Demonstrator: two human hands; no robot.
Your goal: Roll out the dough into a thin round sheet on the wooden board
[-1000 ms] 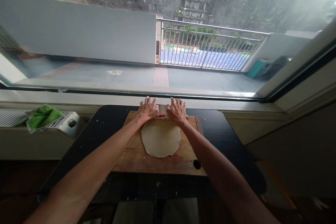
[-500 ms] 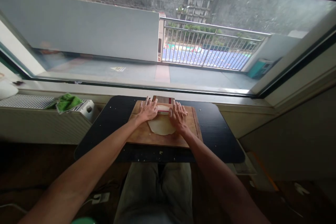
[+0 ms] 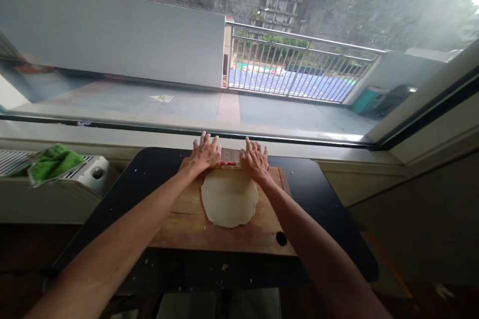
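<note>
A round, flat sheet of pale dough (image 3: pixel 229 198) lies on a wooden cutting board (image 3: pixel 183 232). Across its far edge is a rolling pin (image 3: pixel 230 164), showing a red and white marking between my hands. My left hand (image 3: pixel 205 152) rests over the pin's left part, fingers spread and pointing away from me. Over the right part lies my right hand (image 3: pixel 255 158), also flat with fingers stretched out. Both palms appear to press on the pin, and they hide its ends. Whitish flour marks my fingertips.
The board stands on a black table (image 3: pixel 310 194) with dough crumbs near its front edge. A brown flat item (image 3: pixel 232 154) sits just beyond the pin. Past the table are the window sill (image 3: pixel 168 138) and window. A green cloth (image 3: pixel 56 162) lies on the radiator (image 3: pixel 95 174) at left.
The hands and rolling pin have moved to the dough's far edge, uncovering more of the sheet. The view has shifted closer, and the board and table appear larger.
</note>
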